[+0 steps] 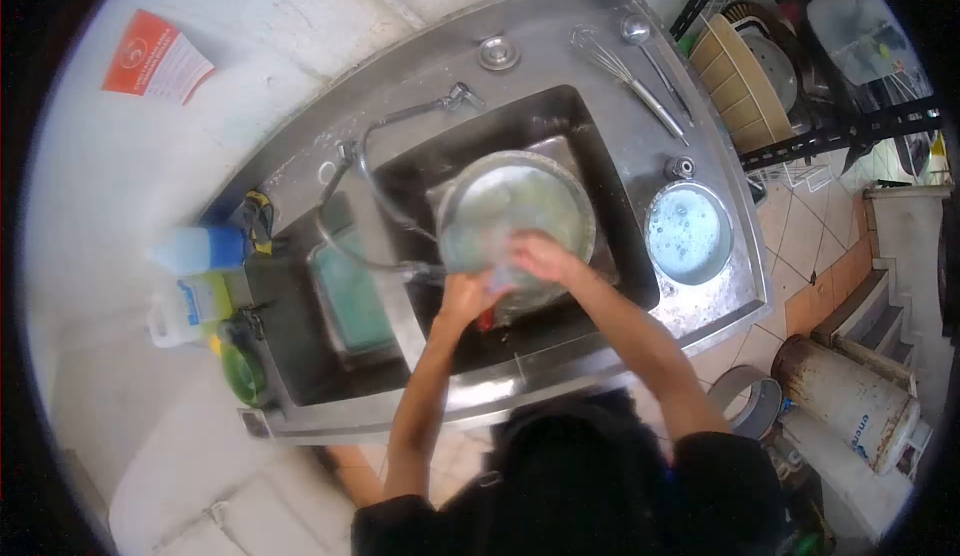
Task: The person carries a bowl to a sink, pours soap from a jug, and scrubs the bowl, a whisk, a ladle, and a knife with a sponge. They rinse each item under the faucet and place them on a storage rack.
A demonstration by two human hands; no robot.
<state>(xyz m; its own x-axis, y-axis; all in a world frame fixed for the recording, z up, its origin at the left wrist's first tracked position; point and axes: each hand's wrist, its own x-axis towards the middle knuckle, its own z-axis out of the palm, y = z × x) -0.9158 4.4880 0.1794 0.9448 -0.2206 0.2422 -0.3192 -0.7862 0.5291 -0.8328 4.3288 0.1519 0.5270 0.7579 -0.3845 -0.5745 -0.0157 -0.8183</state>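
Observation:
A large round metal pot [585, 191] with cloudy, pale liquid in it sits in the deep right sink basin [625, 246]. Both my hands are close together at its near rim. My left hand [465, 298] is closed, with the end of the faucet hose [372, 264] close beside it. My right hand [540, 256] is curled over the pot's near side. Something pale and blurred lies between the two hands; motion smear hides its kind. A small red item [487, 318] shows just below my left fingers.
The left basin holds a tray [355, 301] of greenish water. A bowl of bluish suds [690, 233], a whisk [640, 96] and a ladle [655, 56] are on the right counter. Bottles [210, 249] stand at the left edge; a rusty gas cylinder [840, 401] lies at lower right.

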